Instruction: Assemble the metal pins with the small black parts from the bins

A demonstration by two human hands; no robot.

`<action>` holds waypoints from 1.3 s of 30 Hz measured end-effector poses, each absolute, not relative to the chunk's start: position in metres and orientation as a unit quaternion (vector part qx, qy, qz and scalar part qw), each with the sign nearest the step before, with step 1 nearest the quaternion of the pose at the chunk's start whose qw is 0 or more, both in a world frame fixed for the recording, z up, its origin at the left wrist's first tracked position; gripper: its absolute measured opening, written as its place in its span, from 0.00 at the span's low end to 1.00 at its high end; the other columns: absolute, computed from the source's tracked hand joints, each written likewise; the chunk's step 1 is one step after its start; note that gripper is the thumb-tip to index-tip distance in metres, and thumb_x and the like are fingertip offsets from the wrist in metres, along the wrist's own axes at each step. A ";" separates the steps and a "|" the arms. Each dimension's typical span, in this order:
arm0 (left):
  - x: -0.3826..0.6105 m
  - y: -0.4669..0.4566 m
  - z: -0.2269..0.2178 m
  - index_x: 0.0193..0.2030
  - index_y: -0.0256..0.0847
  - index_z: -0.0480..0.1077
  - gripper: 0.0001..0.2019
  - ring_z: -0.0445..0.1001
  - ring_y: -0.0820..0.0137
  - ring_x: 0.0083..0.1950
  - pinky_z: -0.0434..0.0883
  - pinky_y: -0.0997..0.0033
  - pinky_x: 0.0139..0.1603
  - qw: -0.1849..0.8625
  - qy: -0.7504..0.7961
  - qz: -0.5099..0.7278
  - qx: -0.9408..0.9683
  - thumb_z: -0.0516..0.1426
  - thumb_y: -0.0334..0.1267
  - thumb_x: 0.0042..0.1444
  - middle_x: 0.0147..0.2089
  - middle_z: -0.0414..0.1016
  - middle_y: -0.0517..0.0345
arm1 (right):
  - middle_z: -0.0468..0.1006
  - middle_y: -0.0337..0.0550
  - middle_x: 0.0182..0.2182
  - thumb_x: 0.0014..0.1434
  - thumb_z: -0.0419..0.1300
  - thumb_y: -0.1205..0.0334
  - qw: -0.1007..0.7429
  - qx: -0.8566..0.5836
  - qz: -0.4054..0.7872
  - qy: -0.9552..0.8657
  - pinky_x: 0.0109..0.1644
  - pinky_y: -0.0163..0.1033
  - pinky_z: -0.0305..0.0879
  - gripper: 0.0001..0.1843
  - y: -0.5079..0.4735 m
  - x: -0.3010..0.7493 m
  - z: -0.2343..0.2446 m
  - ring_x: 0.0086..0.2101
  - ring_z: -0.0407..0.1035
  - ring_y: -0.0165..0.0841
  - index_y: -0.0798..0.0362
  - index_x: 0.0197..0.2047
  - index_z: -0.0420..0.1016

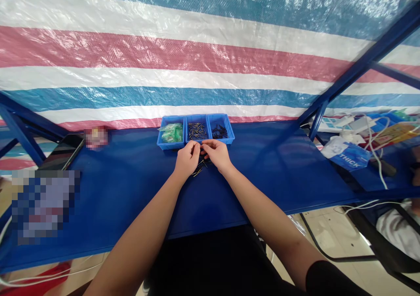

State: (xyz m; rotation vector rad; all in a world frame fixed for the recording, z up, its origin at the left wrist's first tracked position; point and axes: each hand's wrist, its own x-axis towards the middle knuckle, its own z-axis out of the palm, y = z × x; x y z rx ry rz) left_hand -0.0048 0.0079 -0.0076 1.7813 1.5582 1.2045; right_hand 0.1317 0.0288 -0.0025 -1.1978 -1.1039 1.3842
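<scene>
My left hand [187, 158] and my right hand [217, 153] meet above the blue table, just in front of three blue bins. Both are closed, fingertips pinched close together; whatever lies between them is too small to name. Beneath them is a small pile of thin dark pieces with brassy tips [198, 169], partly covered by the hands. The left bin [170, 146] holds green-and-clear plastic bags [172, 132]. Slim metal pieces [197, 132] fill part of the middle bin. Small black parts [219, 132] lie in the right bin [232, 134].
A dark flat device [62, 152] and a blurred red item [96, 137] are at the table's left. Behind the table hangs a striped plastic sheet [183, 55]. Blue frame posts [348, 79] rise at both sides. Bags and white cables [370, 142] clutter the right-hand table.
</scene>
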 end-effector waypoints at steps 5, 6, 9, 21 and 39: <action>-0.004 0.008 -0.008 0.37 0.39 0.71 0.17 0.70 0.75 0.32 0.64 0.76 0.35 0.239 0.571 0.438 0.652 0.49 0.48 0.67 0.32 0.75 0.59 | 0.81 0.41 0.31 0.54 0.63 0.61 0.487 -0.491 0.570 -0.443 0.25 0.26 0.70 0.11 0.029 0.132 0.001 0.27 0.76 0.25 0.57 0.41 0.77; -0.004 0.008 -0.007 0.37 0.39 0.71 0.17 0.70 0.75 0.31 0.64 0.76 0.35 0.238 0.571 0.438 0.652 0.49 0.48 0.67 0.32 0.75 0.59 | 0.81 0.41 0.31 0.54 0.63 0.61 0.489 -0.491 0.570 -0.442 0.25 0.26 0.70 0.11 0.029 0.132 0.001 0.27 0.76 0.25 0.57 0.41 0.77; -0.004 0.008 -0.007 0.37 0.40 0.71 0.17 0.71 0.74 0.32 0.64 0.76 0.36 0.238 0.569 0.440 0.653 0.49 0.48 0.67 0.32 0.75 0.59 | 0.81 0.41 0.31 0.54 0.63 0.61 0.490 -0.491 0.569 -0.441 0.25 0.26 0.70 0.11 0.029 0.132 0.001 0.26 0.76 0.25 0.57 0.41 0.77; -0.004 0.008 -0.007 0.37 0.40 0.71 0.16 0.71 0.75 0.32 0.63 0.76 0.35 0.243 0.572 0.437 0.650 0.49 0.47 0.67 0.33 0.76 0.59 | 0.81 0.42 0.32 0.55 0.62 0.62 0.490 -0.490 0.570 -0.441 0.25 0.27 0.70 0.11 0.030 0.132 0.001 0.27 0.76 0.25 0.57 0.41 0.77; -0.005 0.009 -0.010 0.37 0.40 0.71 0.16 0.70 0.76 0.31 0.62 0.77 0.34 0.241 0.571 0.435 0.653 0.49 0.47 0.67 0.31 0.74 0.61 | 0.81 0.41 0.32 0.57 0.60 0.66 0.488 -0.498 0.571 -0.434 0.25 0.26 0.70 0.09 0.029 0.131 0.004 0.27 0.76 0.25 0.58 0.41 0.76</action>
